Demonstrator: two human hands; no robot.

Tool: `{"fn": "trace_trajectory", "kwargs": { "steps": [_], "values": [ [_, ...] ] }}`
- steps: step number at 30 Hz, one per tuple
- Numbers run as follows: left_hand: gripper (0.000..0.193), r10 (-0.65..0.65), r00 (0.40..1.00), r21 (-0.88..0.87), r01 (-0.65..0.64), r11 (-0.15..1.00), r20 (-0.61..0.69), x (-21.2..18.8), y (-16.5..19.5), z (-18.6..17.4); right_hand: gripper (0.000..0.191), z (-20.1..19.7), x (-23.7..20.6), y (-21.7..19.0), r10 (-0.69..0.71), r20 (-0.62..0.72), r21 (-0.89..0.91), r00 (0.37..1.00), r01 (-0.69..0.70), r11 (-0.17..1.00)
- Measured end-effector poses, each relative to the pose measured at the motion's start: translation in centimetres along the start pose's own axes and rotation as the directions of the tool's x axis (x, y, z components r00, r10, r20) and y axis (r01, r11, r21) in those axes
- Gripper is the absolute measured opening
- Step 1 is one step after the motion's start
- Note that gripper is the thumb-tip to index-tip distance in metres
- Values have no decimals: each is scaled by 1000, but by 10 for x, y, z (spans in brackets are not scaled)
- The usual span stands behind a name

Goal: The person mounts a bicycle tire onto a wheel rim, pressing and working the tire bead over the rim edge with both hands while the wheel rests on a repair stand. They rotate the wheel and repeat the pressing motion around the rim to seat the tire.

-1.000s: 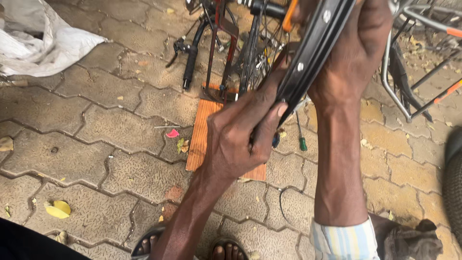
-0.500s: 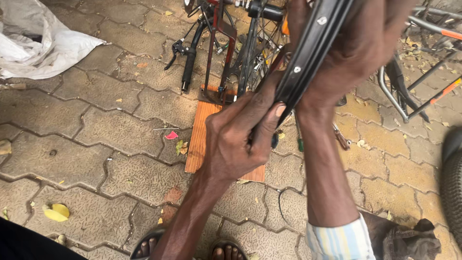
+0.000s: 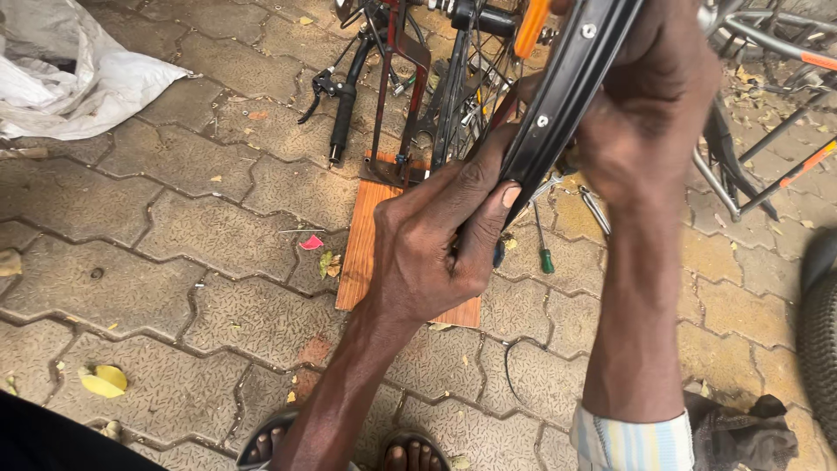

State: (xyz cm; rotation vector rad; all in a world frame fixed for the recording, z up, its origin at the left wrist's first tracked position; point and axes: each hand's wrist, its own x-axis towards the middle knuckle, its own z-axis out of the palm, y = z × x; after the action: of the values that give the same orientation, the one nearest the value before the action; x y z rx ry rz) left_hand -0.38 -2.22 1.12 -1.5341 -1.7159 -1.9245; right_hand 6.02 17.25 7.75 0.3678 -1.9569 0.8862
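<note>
Since the earlier frame my right hand [image 3: 649, 131] has slid further up the black wheel rim [image 3: 567, 96], and the rim has tipped a little steeper; my left hand [image 3: 436, 253] has barely shifted. I have the rim held up over the paving, slanting from upper right down to the left hand. My left fingers [image 3: 488, 205] are clenched round its lower edge, thumb pressed along the inner face. My right fingers are wrapped over its far side, grasping it. I judge I am working round the rim's inner bed near the spoke holes; the next move calls for a steady right grip while the left thumb presses on along the channel. No labels or signs show. A crumpled white bag [image 3: 78, 78] lies at top left, an orange wooden board [image 3: 370, 253] under my left wrist, a green-handled screwdriver [image 3: 542, 249] beside it.
</note>
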Motion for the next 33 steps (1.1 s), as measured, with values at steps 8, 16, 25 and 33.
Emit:
{"fn": "trace_trajectory", "kwargs": {
  "steps": [8,16,25,33],
  "values": [
    [53,28,993,-104,-40,994,-113,12,-8,4,34,5,3,-11,151,-211,103,966,-132,986],
    [36,41,999,-31,-40,999,6,3,1,0,21,16,-10,11,146,-172,63,974,-137,989],
    [34,0,1000,-72,-2,997,-22,1,5,0,17,18,-5,26,181,-206,334,961,-105,937],
    [35,-32,999,-20,32,999,-26,-1,6,1,20,41,-4,22,-281,-465,-438,839,58,897]
  ]
}}
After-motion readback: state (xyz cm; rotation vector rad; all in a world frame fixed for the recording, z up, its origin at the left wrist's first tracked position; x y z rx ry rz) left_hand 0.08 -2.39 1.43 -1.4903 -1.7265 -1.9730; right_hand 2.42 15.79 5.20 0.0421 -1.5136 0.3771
